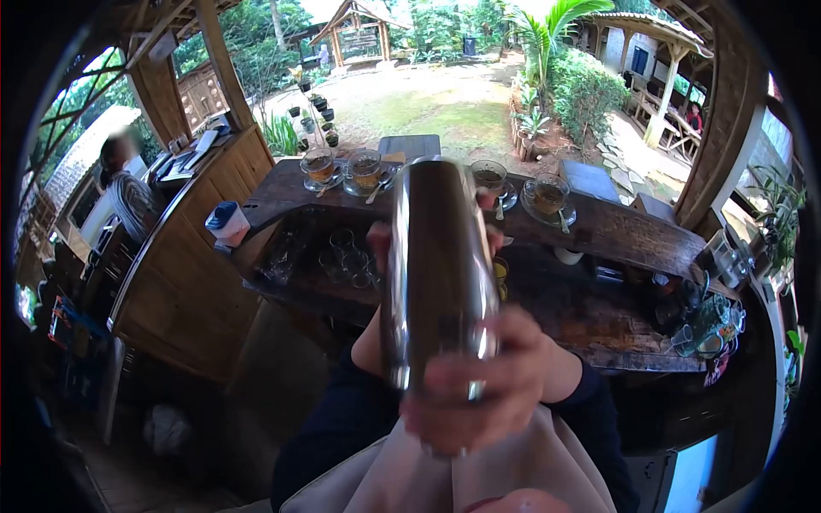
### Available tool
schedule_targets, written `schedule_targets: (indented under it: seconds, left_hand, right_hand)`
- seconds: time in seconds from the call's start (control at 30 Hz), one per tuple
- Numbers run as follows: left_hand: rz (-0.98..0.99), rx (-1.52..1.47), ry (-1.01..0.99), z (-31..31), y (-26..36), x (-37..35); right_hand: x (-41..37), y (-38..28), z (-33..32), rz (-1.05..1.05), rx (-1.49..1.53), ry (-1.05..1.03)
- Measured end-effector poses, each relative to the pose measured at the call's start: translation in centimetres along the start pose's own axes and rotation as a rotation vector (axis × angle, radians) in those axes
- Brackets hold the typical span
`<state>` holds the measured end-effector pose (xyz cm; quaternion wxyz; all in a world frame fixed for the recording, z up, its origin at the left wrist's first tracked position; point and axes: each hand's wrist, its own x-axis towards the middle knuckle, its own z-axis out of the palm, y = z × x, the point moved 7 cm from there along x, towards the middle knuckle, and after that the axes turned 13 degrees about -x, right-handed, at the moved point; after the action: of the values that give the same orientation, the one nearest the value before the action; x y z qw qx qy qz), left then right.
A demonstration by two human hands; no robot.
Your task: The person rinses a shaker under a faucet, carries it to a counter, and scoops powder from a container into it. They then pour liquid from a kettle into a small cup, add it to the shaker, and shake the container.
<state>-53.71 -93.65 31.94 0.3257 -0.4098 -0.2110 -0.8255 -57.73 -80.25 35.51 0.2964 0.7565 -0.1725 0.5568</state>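
Note:
A shiny metal cocktail shaker (440, 256) is held up in front of my chest, filling the middle of the head view. The fingers of my right hand (500, 368) wrap round its near, lower end. Most of my left hand (379, 244) is hidden behind the shaker; fingertips show at both sides of its upper part, gripping it. Beyond it, on the raised wooden counter, stand glass cups of brown drink on saucers with spoons: a pair to the left, with one cup (365, 171), and a pair to the right, with another cup (546, 195).
Clear glasses (344, 252) stand on the lower wooden counter (590, 329) at left. A glass jar (729, 256) and more glassware (714, 329) are at the right end. A wrapped packet (227, 222) lies at the counter's left corner. Another person (128, 188) is behind the wooden desk at far left.

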Motion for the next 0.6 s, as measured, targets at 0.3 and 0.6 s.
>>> schedule_targets:
  seconds: [0.3, 0.6]
  left_hand:
    - [0.296, -0.027, 0.669, -8.7, 2.5, -2.8]
    - [0.043, -0.003, 0.343, -5.8, -3.9, 1.8]
  right_hand:
    - [-2.1, 9.6, 3.1, 0.495, 0.173, -0.060]
    - [-1.5, 5.1, -5.0, 0.046, 0.041, -0.149]
